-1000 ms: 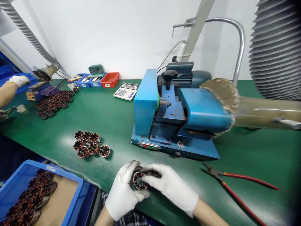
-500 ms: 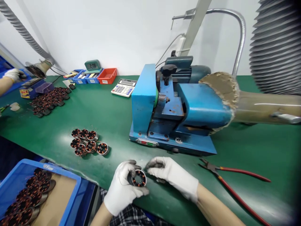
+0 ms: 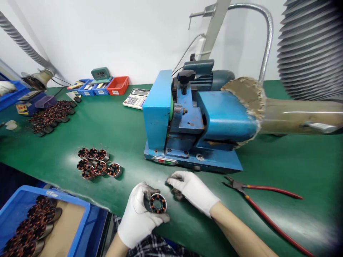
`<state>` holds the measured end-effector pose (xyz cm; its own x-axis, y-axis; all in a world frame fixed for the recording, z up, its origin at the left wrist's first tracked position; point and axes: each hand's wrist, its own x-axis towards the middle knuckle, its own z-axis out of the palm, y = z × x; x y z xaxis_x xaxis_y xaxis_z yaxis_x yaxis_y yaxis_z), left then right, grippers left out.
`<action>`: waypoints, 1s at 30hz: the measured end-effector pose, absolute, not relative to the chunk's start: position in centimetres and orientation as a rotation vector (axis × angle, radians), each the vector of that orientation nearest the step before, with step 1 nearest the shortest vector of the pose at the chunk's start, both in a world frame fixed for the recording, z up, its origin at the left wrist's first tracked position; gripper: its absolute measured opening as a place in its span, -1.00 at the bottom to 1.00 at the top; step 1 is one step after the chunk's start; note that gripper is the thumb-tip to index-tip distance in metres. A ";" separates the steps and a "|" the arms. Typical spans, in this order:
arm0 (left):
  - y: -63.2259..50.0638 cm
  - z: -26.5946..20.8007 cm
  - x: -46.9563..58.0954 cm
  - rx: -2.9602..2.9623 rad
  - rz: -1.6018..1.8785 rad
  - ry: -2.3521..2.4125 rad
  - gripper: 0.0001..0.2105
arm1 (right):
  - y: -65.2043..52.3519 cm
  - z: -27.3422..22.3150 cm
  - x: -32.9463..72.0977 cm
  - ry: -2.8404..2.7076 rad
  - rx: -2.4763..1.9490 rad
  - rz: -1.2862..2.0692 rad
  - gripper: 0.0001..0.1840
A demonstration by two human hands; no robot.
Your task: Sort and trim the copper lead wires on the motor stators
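A small motor stator (image 3: 158, 203), a metal ring with copper windings inside, faces up in my left hand (image 3: 138, 216). That hand wears a white glove with dark-stained fingertips, and its fingers curl around the ring's side. A little to the right, apart from the stator, my right hand (image 3: 191, 189) hovers low over the table in a matching glove. Its fingers are bent together, and whatever they may hold is hidden. Several more stators (image 3: 100, 167) stand grouped on the green tabletop to the left.
A blue machine (image 3: 182, 121) stands behind my hands. Red-handled pliers (image 3: 238, 185) lie at right. A blue tray (image 3: 77, 228) of stators sits lower left. Farther back are a calculator (image 3: 136, 98), a red bin (image 3: 118, 85), a clock (image 3: 100, 74) and a stator pile (image 3: 55, 116).
My right hand has risen slightly and its fingers have drawn together. The left hand keeps the stator in nearly the same place. The view has shifted slightly; another person's gloved hand at far left has moved outward.
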<state>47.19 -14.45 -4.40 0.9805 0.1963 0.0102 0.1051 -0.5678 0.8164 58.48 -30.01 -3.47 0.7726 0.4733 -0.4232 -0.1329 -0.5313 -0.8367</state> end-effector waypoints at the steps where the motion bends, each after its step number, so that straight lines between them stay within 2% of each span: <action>1: -14.3 -4.5 47.1 2.205 0.141 0.192 -0.54 | -30.4 -3.3 58.5 -0.241 -2.018 0.708 -0.75; 5: -13.5 -4.9 47.1 2.430 0.246 -0.042 -0.30 | -31.8 -3.0 56.5 -0.603 -2.065 0.410 -0.77; 9: -13.0 -5.8 47.1 2.505 0.314 -0.209 -0.47 | -31.4 -3.5 53.8 -1.046 -2.070 0.413 -0.53; 14: -13.4 -6.0 46.4 2.368 0.391 -0.125 -0.46 | -30.5 -2.8 53.6 -1.174 -2.113 0.511 -0.76; 20: -13.9 -3.4 45.9 2.316 0.336 -0.187 -0.41 | -31.5 -1.1 53.8 -1.416 -2.305 0.384 -0.67; 24: -14.3 -2.6 45.7 2.184 0.226 -0.108 -0.40 | -31.8 -0.3 53.8 -1.392 -2.282 0.354 -0.82; 30: -14.8 -0.4 45.4 2.022 -0.085 0.149 -0.47 | -31.9 0.6 54.2 -1.197 -1.990 0.429 -0.64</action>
